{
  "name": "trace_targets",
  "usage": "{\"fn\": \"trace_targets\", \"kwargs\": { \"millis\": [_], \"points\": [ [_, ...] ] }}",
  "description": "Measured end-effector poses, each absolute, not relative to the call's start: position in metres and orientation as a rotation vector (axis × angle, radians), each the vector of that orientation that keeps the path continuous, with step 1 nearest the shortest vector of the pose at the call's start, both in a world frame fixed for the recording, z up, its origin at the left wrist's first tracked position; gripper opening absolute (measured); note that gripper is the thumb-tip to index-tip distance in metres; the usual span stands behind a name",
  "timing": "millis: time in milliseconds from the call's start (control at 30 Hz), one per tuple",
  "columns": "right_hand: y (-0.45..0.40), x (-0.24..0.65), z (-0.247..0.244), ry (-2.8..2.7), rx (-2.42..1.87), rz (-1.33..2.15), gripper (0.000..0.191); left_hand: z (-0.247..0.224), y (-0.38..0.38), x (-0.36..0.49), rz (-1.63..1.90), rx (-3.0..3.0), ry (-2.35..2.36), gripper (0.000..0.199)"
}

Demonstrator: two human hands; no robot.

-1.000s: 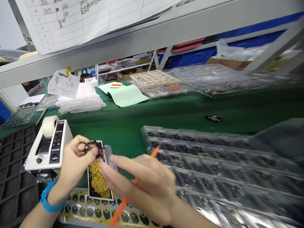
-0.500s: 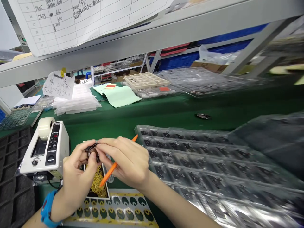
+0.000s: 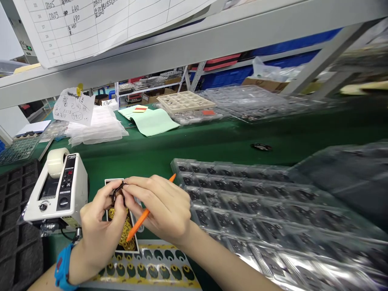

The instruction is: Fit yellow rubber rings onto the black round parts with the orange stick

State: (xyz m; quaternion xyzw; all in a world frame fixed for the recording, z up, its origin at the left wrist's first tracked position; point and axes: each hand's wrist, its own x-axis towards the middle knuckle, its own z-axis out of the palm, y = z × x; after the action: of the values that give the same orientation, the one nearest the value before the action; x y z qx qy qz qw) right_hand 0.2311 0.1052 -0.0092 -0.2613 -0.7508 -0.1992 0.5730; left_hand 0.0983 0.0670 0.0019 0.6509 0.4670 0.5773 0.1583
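Observation:
My left hand (image 3: pixel 101 226) pinches a small dark round part (image 3: pixel 117 194) between thumb and fingers. The fingertips of my right hand (image 3: pixel 165 208) press on the same part from the other side, partly hiding it. An orange pointed stick (image 3: pixel 138 226) lies tucked in my right hand, its tip slanting down to the left. Under both hands stands a white-rimmed box (image 3: pixel 133 251) of thin yellow rings (image 3: pixel 126 236). Closer to me lies a sheet of dark round stickers (image 3: pixel 153 271) with yellow bands.
A white tape dispenser (image 3: pixel 77 178) stands left, beside a black compartment tray (image 3: pixel 18 226). Clear plastic trays (image 3: pixel 224 184) of dark parts fill the right. A dark oval part (image 3: pixel 261 147) lies behind them. A grey shelf beam (image 3: pixel 169 44) crosses overhead; green paper (image 3: pixel 156 121) lies beyond.
The dark part has turned slightly between my fingers and now shows more edge-on. My left hand has shifted slightly, and both hands keep their hold. The view has moved a little.

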Motion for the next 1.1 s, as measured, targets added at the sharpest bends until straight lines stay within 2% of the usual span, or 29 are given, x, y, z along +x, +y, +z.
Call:
{"fn": "trace_targets", "kwargs": {
  "millis": [200,300,367,500,600,867,1000,1100],
  "points": [
    [0.105,0.227,-0.008,-1.744,-0.649,-0.33,0.016,-0.004,0.072,0.099,1.575,1.565,1.272,0.017],
    [0.103,0.236,0.0,-1.726,-0.664,-0.04,0.011,0.0,0.08,0.094,1.472,1.368,1.203,0.011],
    [0.103,0.246,0.006,-1.662,-0.737,0.185,0.003,0.002,0.086,0.089,1.41,1.301,1.138,0.017],
    [0.11,0.26,0.013,-1.74,-0.87,0.543,0.012,0.005,0.093,0.08,1.352,1.236,1.059,0.014],
    [0.115,0.259,0.011,-1.957,-0.761,0.704,0.011,0.006,0.093,0.079,1.267,1.215,1.011,0.01],
    [0.116,0.257,0.007,-2.084,-0.513,0.604,0.012,0.011,0.092,0.082,1.258,1.26,1.021,0.005],
    [0.115,0.255,0.005,-2.108,-0.538,0.578,0.014,0.014,0.093,0.083,1.307,1.436,1.089,0.006],
    [0.113,0.25,0.003,-2.094,-0.606,0.697,0.021,0.013,0.094,0.084,1.325,1.494,1.134,0.006]
  ]
}}
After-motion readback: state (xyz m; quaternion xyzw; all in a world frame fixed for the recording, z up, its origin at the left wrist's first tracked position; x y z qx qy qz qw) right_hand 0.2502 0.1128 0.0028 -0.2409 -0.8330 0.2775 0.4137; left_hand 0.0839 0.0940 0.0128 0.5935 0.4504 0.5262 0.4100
